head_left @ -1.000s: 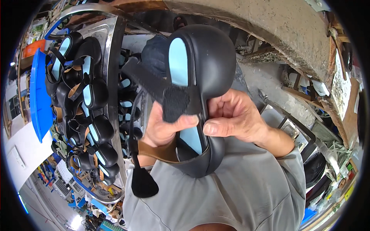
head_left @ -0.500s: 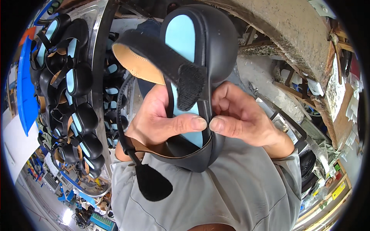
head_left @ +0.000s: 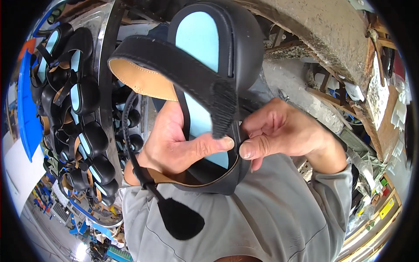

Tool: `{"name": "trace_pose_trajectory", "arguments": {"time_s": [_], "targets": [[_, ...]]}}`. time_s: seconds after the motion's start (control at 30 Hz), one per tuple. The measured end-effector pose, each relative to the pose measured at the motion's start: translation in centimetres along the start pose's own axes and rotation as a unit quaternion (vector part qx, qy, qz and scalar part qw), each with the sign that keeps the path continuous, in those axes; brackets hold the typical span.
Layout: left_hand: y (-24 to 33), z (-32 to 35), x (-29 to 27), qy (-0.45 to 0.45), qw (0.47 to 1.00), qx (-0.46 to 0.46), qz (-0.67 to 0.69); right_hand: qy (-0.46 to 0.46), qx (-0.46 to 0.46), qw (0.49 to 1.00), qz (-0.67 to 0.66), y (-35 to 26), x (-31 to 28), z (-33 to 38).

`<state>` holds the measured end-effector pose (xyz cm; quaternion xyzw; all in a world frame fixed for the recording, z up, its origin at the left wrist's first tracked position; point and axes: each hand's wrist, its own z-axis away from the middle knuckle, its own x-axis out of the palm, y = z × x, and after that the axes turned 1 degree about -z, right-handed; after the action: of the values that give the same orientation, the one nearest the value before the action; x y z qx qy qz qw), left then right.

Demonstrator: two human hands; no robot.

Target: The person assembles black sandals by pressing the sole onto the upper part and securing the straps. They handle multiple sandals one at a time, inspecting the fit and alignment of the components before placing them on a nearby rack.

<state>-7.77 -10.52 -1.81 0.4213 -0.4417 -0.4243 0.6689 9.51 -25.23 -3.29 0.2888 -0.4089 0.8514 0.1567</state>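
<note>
Close in front of me is a black sandal (head_left: 248, 52) with a light blue insole pad and a tan-lined ankle strap. My left hand (head_left: 174, 146) grips it from the left, thumb pressed on the insole edge and the other fingers hidden underneath. On the right side, my right hand (head_left: 279, 135) pinches the sandal's edge between thumb and curled fingers, beside my left thumb. A broad strap (head_left: 174, 56) arches over the insole, its rough fastening end hanging above my left thumb. Another strap with a black fuzzy tab (head_left: 181, 218) dangles at the lower left.
Several similar black sandals (head_left: 89, 137) are stacked on a metal-edged rack at the left, near a blue panel (head_left: 28, 109). A worn, dusty bench edge (head_left: 314, 35) curves across the upper right. Wooden slats (head_left: 371, 222) and clutter lie at the lower right.
The sandal has shifted slightly left and up, and its fastening strap end has swung right. My right hand has turned a little, its elbow moving outward; both hands keep their hold.
</note>
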Motion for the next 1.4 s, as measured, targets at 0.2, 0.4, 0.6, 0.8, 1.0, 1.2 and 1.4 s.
{"name": "trace_pose_trajectory", "arguments": {"time_s": [0.2,0.4,0.6,0.8,1.0,1.2,1.4], "targets": [[-0.2,-0.2,-0.9,-0.005,0.997,-0.069,0.035,0.064,-0.071,0.992,0.081,-0.6,-0.1,-0.5],[-1.6,-1.2,0.0,0.073,0.983,0.052,0.163,-0.003,-0.302,0.942,-0.146,1.5,-1.2,-5.9],[-0.7,-1.9,0.6,0.103,0.989,0.043,0.098,0.011,-0.379,0.898,-0.225,1.7,0.4,-6.8],[-1.7,-2.0,0.0,0.054,0.994,0.002,0.099,-0.013,-0.441,0.86,-0.257,1.9,-2.5,-7.6],[-0.2,-1.7,-0.4,-0.056,0.982,0.067,-0.165,0.204,-0.426,0.862,0.184,-5.0,-3.6,-2.3],[-5.0,-3.2,0.8,0.0,0.973,0.032,0.23,0.011,-0.551,0.824,0.134,-2.5,-7.1,-4.6],[-4.5,-4.3,2.3,-0.038,0.959,0.098,0.263,0.088,-0.542,0.814,0.189,-1.3,-5.9,-3.8]]}}
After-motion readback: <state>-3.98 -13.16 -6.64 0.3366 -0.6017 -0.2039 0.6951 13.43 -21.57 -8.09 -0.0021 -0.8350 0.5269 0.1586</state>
